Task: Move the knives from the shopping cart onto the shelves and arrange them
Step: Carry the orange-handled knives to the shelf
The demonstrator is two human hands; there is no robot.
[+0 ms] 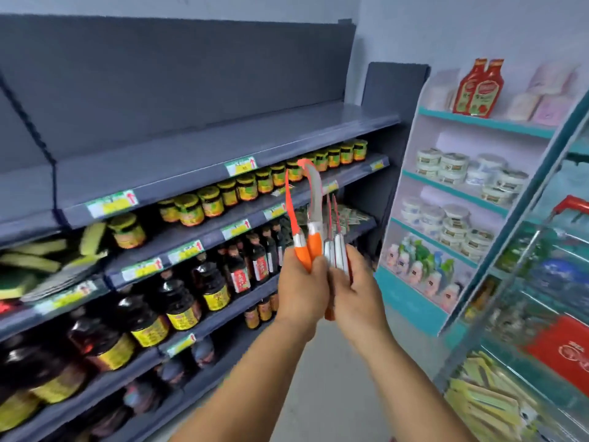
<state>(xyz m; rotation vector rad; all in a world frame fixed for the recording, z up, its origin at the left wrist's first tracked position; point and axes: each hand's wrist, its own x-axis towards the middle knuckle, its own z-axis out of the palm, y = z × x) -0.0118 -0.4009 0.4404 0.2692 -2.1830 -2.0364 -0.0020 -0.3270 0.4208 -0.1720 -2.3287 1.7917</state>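
Note:
My left hand (301,291) grips two knives with orange handles (308,240), their curved blades pointing up in front of the shelves. Right beside it, my right hand (355,291) holds a bundle of knives with white-and-red handles (336,250), blades also upward. Both hands are close together at chest height. The bare grey top shelf (197,148) of the dark shelving unit lies up and to the left of the knives. The shopping cart (541,282) stands at the right, with a red handle; its contents are blurred.
Jars with yellow labels (229,193) fill the second shelf, dark sauce bottles (178,298) the lower ones, and green sponges (38,253) lie at left. A white and teal rack (462,189) with tubs and ketchup bottles stands at the back right. A floor aisle runs between.

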